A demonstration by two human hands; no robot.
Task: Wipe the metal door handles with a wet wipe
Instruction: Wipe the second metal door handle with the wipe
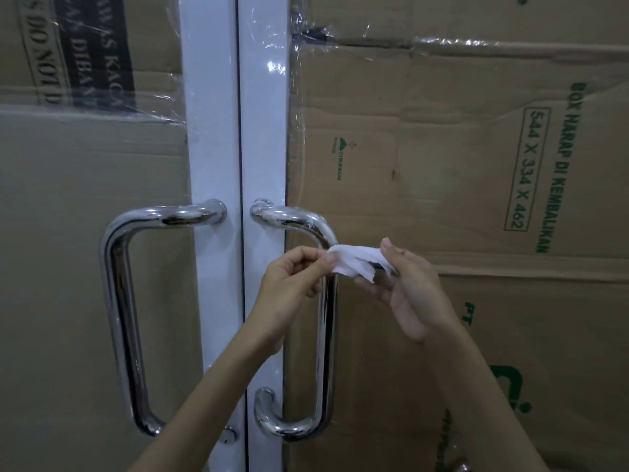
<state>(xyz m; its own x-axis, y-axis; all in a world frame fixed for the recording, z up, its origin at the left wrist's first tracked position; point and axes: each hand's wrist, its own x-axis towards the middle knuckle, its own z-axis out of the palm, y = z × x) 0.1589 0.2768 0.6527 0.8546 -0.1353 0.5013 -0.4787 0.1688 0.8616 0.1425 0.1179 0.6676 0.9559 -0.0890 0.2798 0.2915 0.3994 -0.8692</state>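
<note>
Two shiny metal D-shaped door handles are mounted on a white double door. The left handle [117,301] hangs free. In front of the right handle [325,352], near its upper bend, a crumpled white wet wipe [354,260] is stretched between both hands. My left hand [292,281] pinches the wipe's left end with curled fingers. My right hand [405,287] holds the right end between thumb and fingers. Whether the wipe touches the handle cannot be told.
The white door frame [218,131] has a dark seam down its middle. Flattened cardboard [442,148] with green print covers both door panels behind clear plastic film [296,39]. A small metal lock piece [228,435] sits low by the seam.
</note>
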